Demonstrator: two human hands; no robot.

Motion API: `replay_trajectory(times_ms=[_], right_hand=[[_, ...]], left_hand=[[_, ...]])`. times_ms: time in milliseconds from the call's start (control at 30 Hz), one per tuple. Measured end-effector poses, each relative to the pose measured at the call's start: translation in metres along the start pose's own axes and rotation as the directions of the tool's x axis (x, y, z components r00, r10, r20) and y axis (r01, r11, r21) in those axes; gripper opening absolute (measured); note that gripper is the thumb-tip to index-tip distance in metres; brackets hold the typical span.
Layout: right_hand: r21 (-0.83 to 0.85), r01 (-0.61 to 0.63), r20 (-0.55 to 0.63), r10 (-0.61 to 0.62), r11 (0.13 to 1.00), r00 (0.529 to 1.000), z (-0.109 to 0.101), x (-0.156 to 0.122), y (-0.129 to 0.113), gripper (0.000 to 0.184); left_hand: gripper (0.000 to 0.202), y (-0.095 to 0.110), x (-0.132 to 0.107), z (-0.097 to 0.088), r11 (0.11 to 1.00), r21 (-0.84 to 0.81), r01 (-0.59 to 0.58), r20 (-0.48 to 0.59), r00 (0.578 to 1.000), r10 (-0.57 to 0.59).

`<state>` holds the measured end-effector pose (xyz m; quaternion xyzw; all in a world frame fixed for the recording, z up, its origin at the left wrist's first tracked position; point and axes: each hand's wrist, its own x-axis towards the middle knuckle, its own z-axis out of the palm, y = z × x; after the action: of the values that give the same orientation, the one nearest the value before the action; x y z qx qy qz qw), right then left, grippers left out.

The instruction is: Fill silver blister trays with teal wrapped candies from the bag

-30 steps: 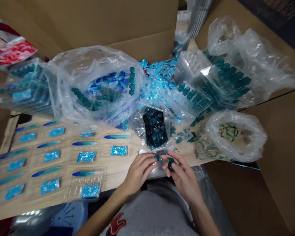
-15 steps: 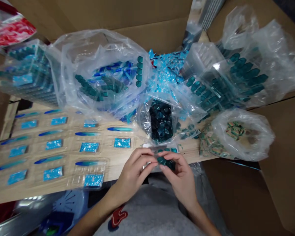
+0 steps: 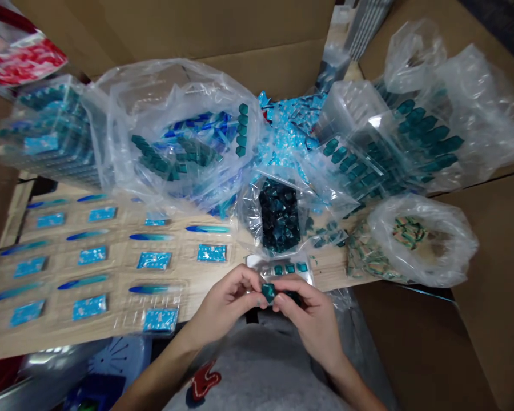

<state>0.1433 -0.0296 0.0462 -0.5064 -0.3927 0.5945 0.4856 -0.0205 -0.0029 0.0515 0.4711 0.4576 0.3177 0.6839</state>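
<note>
Cardboard walls (image 3: 175, 34) close in on a pale wooden bench (image 3: 197, 285), where a person in a grey top (image 3: 257, 371) works over a crowded spread of plastic bags and small parts. Near the bench's front edge, the left hand (image 3: 233, 297) pinches a shiny green piece (image 3: 268, 293) between thumb and curled fingers, its grip nearly closed. The right hand (image 3: 310, 311) meets it from the other side, fingers bent and thumb drawn in, with a darker green lump (image 3: 292, 296) partly hidden in its grasp; whether its fingertips also touch the shiny piece cannot be told. Just beyond the fingers lies a pale tray (image 3: 255, 261) showing a short row of green squares (image 3: 290, 268). Behind that tray, an open clear bag (image 3: 248, 214) holds a heap of dark green chunks (image 3: 279, 217). Rows of clear trays to the left carry blue packets (image 3: 154, 261) and slim blue sticks (image 3: 149, 237), backed by a tall stack of filled trays (image 3: 43, 142). A large bag (image 3: 128, 108) at the rear holds more blue and green parts, beside a glossy mound of light-blue packets (image 3: 282, 140). At right, a rolled-open bag (image 3: 454, 245) contains small green-and-tan packets (image 3: 411, 231).
</note>
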Motion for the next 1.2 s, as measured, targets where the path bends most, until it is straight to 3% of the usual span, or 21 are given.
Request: replay_trajectory(times_ms=[100, 167, 333, 500, 633, 733, 967, 1033, 1100, 1200], right_hand=[[0.06, -0.03, 0.019, 0.029, 0.998, 0.999, 0.001, -0.001, 0.004, 0.013], [0.097, -0.048, 0.024, 0.046, 0.994, 0.999, 0.001, 0.0, 0.007, 0.012], [0.149, -0.08, 0.04, 0.075, 0.986, 0.996, 0.001, 0.001, 0.013, 0.014], [0.072, -0.052, 0.038, 0.049, 0.996, 0.998, 0.003, 0.001, 0.01, 0.012], [0.07, -0.071, 0.084, 0.065, 0.995, 0.994, 0.005, 0.002, 0.011, 0.018], [0.122, -0.111, 0.116, 0.097, 0.986, 0.989, 0.006, 0.002, 0.014, 0.021], [0.119, -0.175, 0.137, 0.158, 0.977, 0.978, 0.007, 0.0, 0.026, 0.025], [0.093, -0.18, 0.145, 0.165, 0.979, 0.976, 0.003, -0.002, 0.031, 0.024], [-0.002, -0.158, 0.149, 0.156, 0.988, 0.977, -0.004, -0.004, 0.037, 0.022], [-0.321, 0.034, 0.128, 0.007, 0.946, 0.992, -0.016, -0.001, 0.044, 0.018]], left_hand=[[0.027, 0.004, 0.001, -0.002, 0.997, -0.068, 0.034, 0.042, 0.999, -0.031], [0.023, 0.003, 0.001, -0.002, 0.999, -0.046, -0.012, 0.043, 0.999, 0.014], [0.008, -0.004, -0.001, -0.002, 0.969, 0.118, -0.218, 0.054, 0.976, 0.213], [0.037, -0.008, -0.008, 0.0, 0.889, 0.276, -0.366, 0.056, 0.929, 0.365], [0.035, -0.004, -0.009, -0.002, 0.824, 0.408, -0.394, 0.139, 0.918, 0.371], [0.027, -0.002, -0.008, -0.005, 0.806, 0.437, -0.4, 0.108, 0.912, 0.395], [0.026, -0.018, -0.007, -0.005, 0.616, 0.594, -0.517, 0.094, 0.806, 0.585], [0.029, -0.028, -0.01, -0.005, 0.623, 0.589, -0.515, 0.109, 0.814, 0.57], [0.031, -0.039, -0.015, -0.008, 0.69, 0.557, -0.462, 0.079, 0.857, 0.509], [0.027, -0.056, -0.023, -0.016, 0.817, 0.521, -0.246, -0.043, 0.949, 0.313]])
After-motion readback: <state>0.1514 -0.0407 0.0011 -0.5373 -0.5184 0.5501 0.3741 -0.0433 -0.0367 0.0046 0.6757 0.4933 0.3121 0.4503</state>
